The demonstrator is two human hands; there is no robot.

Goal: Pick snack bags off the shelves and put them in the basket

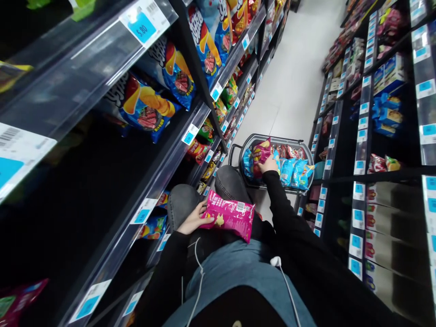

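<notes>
A magenta bag of chips (230, 215) lies across my lap with its printed back and barcode facing up. My left hand (195, 219) is closed on its left end, thumb on top. Farther forward, my right hand (270, 165) grips a dark red bag of chips (261, 151) over the left part of a shopping basket (277, 185); part of that bag is hidden behind the fingers. Inside the basket, light blue chip bags (293, 172) fill the near side, and red-and-white snack bags (289, 151) lie along the far side.
Shelves with blue chip bags (146, 106) and price tags (143, 211) rise close on my left. Another shelf row with boxes and packets (390, 111) stands on the right. The pale aisle floor (289, 68) runs forward between them. My bent knees (184, 202) are beside the left shelf.
</notes>
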